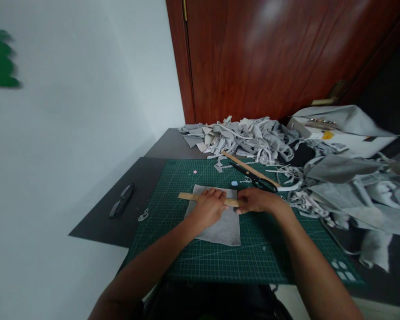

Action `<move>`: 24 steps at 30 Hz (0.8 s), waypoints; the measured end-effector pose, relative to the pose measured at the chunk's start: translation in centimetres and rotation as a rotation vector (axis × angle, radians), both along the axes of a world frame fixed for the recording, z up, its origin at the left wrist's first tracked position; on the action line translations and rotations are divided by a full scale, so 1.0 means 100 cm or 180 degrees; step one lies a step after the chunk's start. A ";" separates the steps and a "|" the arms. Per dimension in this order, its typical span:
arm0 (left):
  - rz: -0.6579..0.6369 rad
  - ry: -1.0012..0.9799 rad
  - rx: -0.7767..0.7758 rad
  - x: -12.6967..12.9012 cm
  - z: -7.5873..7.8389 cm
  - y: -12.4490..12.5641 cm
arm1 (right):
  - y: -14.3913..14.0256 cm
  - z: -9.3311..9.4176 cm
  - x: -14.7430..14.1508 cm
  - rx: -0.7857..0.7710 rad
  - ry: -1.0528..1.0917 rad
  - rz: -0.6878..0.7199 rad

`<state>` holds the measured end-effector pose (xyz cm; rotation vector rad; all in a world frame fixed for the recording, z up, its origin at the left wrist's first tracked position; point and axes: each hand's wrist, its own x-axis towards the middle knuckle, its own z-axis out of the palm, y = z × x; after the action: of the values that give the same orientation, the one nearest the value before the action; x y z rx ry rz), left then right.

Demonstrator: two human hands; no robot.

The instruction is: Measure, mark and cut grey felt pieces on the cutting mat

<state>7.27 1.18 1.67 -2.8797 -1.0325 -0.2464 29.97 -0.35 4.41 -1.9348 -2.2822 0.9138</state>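
Note:
A grey felt piece (223, 226) lies flat on the green cutting mat (200, 262). Across its top edge rests a wooden ruler (188, 196). My left hand (207, 209) presses down on the ruler's middle, fingers spread over wood and felt. My right hand (255, 200) is closed at the ruler's right end; whether it holds something small I cannot tell. Black scissors (253, 178) and a second wooden ruler (249, 168) lie just behind my right hand. A small blue chalk piece (234, 183) sits on the mat near them.
A heap of grey fabric scraps (243, 138) fills the table's back. Larger grey fabric pieces (349, 186) spread to the right. A black object (121, 201) lies on the dark table at left. A white wall stands left, a wooden door (269, 58) behind.

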 end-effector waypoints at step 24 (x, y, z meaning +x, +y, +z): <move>0.0237 -0.0244 -0.0093 -0.012 -0.016 -0.118 | 0.011 -0.030 -0.012 0.0620 0.0421 0.0205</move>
<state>6.03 -10.59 0.08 -2.8711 -1.1628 -0.3420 28.78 0.77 1.41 -1.6810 -2.2747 0.7663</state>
